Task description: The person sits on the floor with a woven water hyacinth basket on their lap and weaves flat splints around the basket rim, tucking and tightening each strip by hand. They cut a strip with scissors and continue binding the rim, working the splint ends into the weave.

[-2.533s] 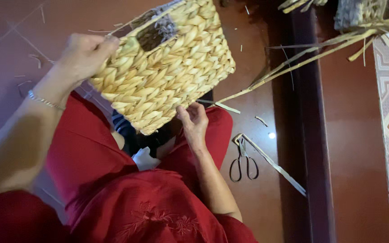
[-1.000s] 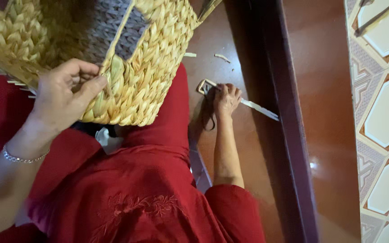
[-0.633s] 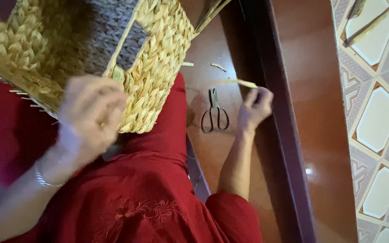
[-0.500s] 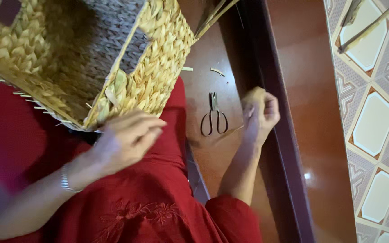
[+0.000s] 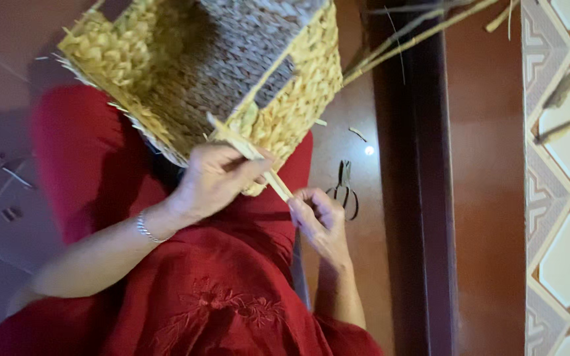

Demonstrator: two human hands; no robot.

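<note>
Straw strip (image 5: 258, 165) sits at the lower edge of the woven basket (image 5: 219, 72), slanting down-right. Left hand (image 5: 216, 181) pinches its upper stretch, right hand (image 5: 318, 217) curls closed round the low end. Scissors (image 5: 344, 191) lie just right of the basket on the floor.

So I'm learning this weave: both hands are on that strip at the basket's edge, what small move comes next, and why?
Probably draw the strip taut with the right hand. It already runs from the basket rim through the left hand, whose grip pins it near the weave, and its free end sits in the right hand's fingers, so tightening looks due.
</note>
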